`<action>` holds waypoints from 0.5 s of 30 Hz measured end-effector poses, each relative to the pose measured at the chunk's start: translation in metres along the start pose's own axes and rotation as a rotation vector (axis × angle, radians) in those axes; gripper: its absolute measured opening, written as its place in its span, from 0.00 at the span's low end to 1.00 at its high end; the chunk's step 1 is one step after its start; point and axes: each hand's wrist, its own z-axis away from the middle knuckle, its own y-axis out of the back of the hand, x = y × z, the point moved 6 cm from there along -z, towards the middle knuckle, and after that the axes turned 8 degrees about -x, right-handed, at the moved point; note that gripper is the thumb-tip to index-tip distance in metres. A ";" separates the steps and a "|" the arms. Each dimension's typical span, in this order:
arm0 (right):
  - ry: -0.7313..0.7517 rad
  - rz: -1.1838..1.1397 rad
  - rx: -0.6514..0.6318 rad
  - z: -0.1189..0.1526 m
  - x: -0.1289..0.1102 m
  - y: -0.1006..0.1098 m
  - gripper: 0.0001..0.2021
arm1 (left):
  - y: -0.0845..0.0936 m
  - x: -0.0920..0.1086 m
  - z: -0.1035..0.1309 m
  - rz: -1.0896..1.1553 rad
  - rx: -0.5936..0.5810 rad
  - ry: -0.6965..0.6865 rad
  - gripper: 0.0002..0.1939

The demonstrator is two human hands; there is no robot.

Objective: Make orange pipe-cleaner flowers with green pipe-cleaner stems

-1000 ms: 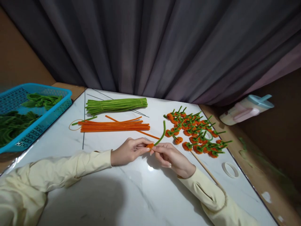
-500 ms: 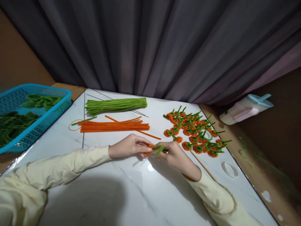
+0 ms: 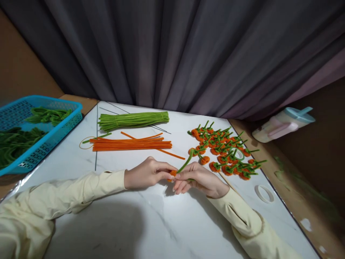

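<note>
2 hands above a white table point(image 3: 121, 223), left fingers point(image 3: 164, 175) pinched on a small orange piece point(image 3: 173, 173), right fingers point(image 3: 181, 176) pinched on its green stem point(image 3: 187, 162), orange bundle point(image 3: 132, 144) toward the far edge.

No text, label, brand, number or sign could be read.
</note>
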 end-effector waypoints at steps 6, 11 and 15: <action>-0.089 -0.148 -0.092 -0.005 0.008 0.002 0.12 | 0.003 0.003 0.000 -0.015 0.006 -0.023 0.12; -0.046 -0.181 -0.077 -0.007 0.009 0.003 0.08 | 0.005 0.006 0.001 -0.102 0.023 -0.020 0.12; -0.071 -0.254 0.005 -0.011 0.023 0.010 0.06 | 0.001 0.012 0.006 -0.182 0.014 -0.133 0.14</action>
